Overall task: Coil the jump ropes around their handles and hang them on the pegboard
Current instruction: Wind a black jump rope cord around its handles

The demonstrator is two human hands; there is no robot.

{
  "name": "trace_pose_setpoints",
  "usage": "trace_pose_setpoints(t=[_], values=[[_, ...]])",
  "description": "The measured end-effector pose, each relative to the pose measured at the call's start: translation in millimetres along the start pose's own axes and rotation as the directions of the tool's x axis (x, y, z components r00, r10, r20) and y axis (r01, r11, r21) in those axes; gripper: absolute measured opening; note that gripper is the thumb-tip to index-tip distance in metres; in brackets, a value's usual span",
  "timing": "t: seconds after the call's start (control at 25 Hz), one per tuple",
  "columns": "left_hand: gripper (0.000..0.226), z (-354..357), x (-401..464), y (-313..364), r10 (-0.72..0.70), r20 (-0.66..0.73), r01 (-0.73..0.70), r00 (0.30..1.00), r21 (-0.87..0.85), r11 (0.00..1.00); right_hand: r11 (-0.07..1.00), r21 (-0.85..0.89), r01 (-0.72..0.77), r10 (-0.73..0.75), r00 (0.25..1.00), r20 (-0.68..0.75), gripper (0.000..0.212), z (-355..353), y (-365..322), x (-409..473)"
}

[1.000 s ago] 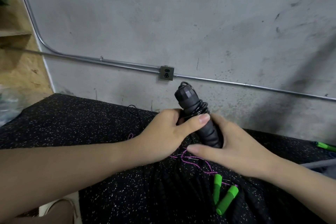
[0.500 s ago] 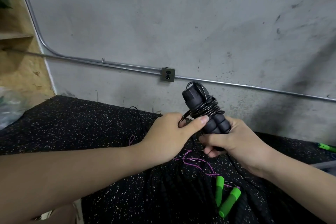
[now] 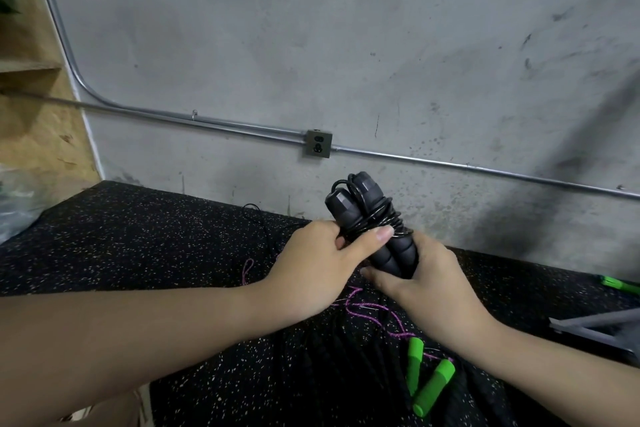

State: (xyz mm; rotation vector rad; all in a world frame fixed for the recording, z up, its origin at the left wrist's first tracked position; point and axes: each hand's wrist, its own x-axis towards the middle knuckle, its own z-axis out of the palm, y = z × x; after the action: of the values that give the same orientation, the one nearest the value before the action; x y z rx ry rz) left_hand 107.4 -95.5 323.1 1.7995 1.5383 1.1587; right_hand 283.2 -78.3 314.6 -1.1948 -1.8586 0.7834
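Holding the black jump rope (image 3: 372, 222) above the speckled mat (image 3: 138, 246), we clamp its paired handles in our right hand (image 3: 426, 284), fingers curled round, while our left hand (image 3: 311, 274) pinches the coiled cord under the thumb. Green handles (image 3: 426, 378) lie nearer us.

Dim flat indoor light, soft broad shadow on concrete wall (image 3: 381, 45) at right, no glare, wide-angle bending of conduit pipe (image 3: 207, 121) toward edges, forearms soft and slightly blurred near bottom, centre fairly sharp
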Motion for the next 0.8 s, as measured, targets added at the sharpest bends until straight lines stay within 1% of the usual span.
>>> trace_pose_setpoints(t=[0.08, 0.12, 0.16, 0.2, 0.24, 0.28, 0.32, 0.36, 0.4, 0.48, 0.52, 0.56, 0.64, 0.72, 0.8], values=[[0.068, -7.4, 2.2, 0.0, 0.037, 0.015, -0.037, 0.999, -0.025, 0.999, 0.995, -0.102, 0.013, -0.013, 1.000, 0.003, 0.030, -3.3, -4.8, -0.8], [0.067, -12.0, 4.5, 0.1, 0.062, 0.031, -0.061, 0.998, -0.033, 0.998, 0.997, -0.076, 0.009, -0.006, 0.999, 0.047, 0.030, -7.1, -8.7, -0.7], [0.069, -17.3, 7.2, -0.4, 0.079, 0.069, -0.075, 0.994, -0.052, 0.996, 0.999, 0.038, -0.030, 0.025, 0.990, 0.141, 0.030, -11.6, -12.9, -0.3], [0.070, -22.4, 8.9, -1.3, 0.103, 0.142, -0.088, 0.984, -0.103, 0.991, 0.965, 0.233, -0.124, 0.053, 0.956, 0.288, 0.027, -15.4, -18.1, -1.1], [0.066, -25.3, 9.2, -3.3, 0.133, 0.232, -0.094, 0.964, -0.171, 0.981, 0.866, 0.420, -0.271, 0.054, 0.886, 0.460, 0.024, -17.9, -23.0, -2.3], [0.058, -26.4, 7.8, -3.8, 0.163, 0.306, -0.092, 0.938, -0.236, 0.967, 0.757, 0.513, -0.404, 0.039, 0.812, 0.582, 0.024, -20.0, -28.3, -4.2], [0.052, -25.9, 5.6, -3.1, 0.181, 0.344, -0.087, 0.921, -0.270, 0.959, 0.700, 0.538, -0.469, 0.019, 0.765, 0.643, 0.024, -21.0, -31.9, -7.0], [0.052, -24.7, 4.8, -3.1, 0.185, 0.339, -0.100, 0.922, -0.255, 0.962, 0.711, 0.523, -0.470, 0.015, 0.753, 0.658, 0.022, -20.9, -33.4, -8.4], [0.057, -23.8, 4.7, -2.4, 0.188, 0.311, -0.130, 0.931, -0.197, 0.972, 0.764, 0.488, -0.421, 0.024, 0.776, 0.631, 0.018, -20.5, -33.9, -8.4], [0.075, -24.7, 7.5, 0.7, 0.192, 0.260, -0.191, 0.946, -0.028, 0.981, 0.899, 0.359, -0.253, 0.052, 0.873, 0.485, 0.016, -20.4, -38.7, -7.0], [0.084, -27.4, 9.2, 3.6, 0.174, 0.238, -0.192, 0.956, 0.054, 0.980, 0.934, 0.305, -0.186, 0.050, 0.913, 0.405, 0.018, -22.2, -40.7, -4.9], [0.086, -30.8, 11.2, 6.5, 0.143, 0.206, -0.171, 0.968, 0.125, 0.977, 0.950, 0.274, -0.151, 0.052, 0.939, 0.339, 0.020, -24.0, -42.0, -2.5], [0.078, -34.8, 13.1, 13.7, 0.111, 0.154, -0.145, 0.982, 0.235, 0.961, 0.966, 0.226, -0.128, 0.068, 0.965, 0.253, 0.025, -26.8, -41.3, 1.0], [0.073, -32.4, 11.4, 18.2, 0.155, 0.123, -0.184, 0.980, 0.277, 0.943, 0.984, 0.143, -0.110, 0.083, 0.980, 0.183, 0.032, -28.2, -39.5, 4.7], [0.067, -26.4, 7.4, 19.8, 0.192, 0.105, -0.215, 0.976, 0.289, 0.933, 0.996, 0.027, -0.090, 0.086, 0.990, 0.108, 0.035, -29.5, -37.0, 9.1]])
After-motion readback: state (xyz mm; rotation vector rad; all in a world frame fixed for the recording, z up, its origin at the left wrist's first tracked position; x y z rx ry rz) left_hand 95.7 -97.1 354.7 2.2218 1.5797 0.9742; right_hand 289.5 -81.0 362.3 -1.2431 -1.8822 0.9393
